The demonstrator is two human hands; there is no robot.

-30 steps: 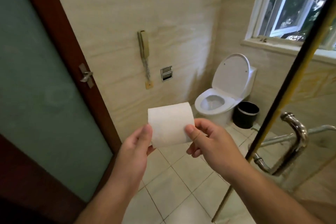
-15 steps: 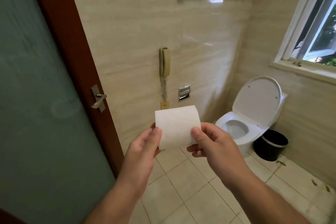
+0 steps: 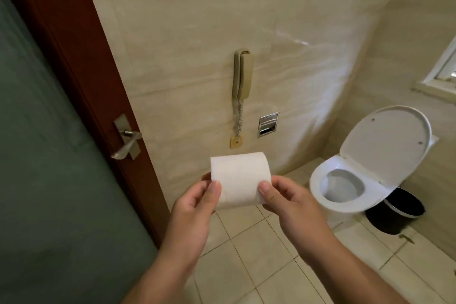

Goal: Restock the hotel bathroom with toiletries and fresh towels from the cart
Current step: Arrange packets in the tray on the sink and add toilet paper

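Beige tiled floor (image 3: 259, 266) lies open between the frosted-glass door (image 3: 49, 155) in its brown frame on the left and the toilet (image 3: 370, 155) at the far right, whose lid stands raised against the wall. A white toilet paper roll (image 3: 240, 180) is held in mid-air at the near centre, lying sideways. The left hand (image 3: 195, 207) pinches its left end between thumb and fingers, and the right hand (image 3: 293, 205) pinches its right end likewise. Beyond the roll, the far wall carries a beige phone (image 3: 243, 74) and, just right of it, a recessed metal holder (image 3: 268, 124); its contents cannot be made out. A black bin (image 3: 394, 217) stands just beside the toilet, its inside too dark to read.
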